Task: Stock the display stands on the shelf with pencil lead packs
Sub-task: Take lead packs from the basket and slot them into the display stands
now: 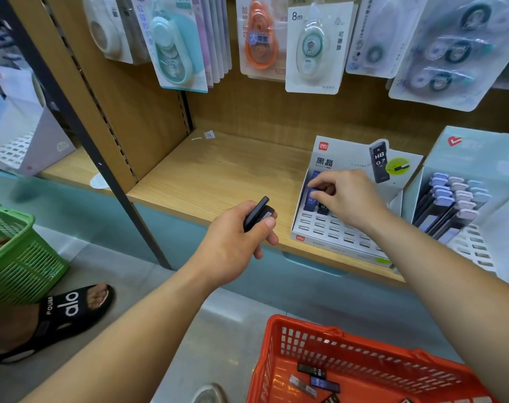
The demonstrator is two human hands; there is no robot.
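Note:
A grey slotted display stand (331, 228) marked HB 0.7 stands on the wooden shelf (212, 175). Two dark lead packs (313, 202) stand in its back-left slots. My right hand (347, 196) is over them, its fingertips pinching the top of a pack in the stand. My left hand (235, 242) hovers in front of the shelf edge, left of the stand, and grips a few black lead packs (257, 212). An orange basket (361, 359) on the floor below holds several loose packs (320, 379).
A second stand (462, 205), filled with lead packs, sits just right of the grey one. Correction tape cards (314, 45) hang above the shelf. A green basket (17, 251) and another person's sandalled foot (69, 312) are at the left. A dark upright post (101, 158) borders the shelf bay.

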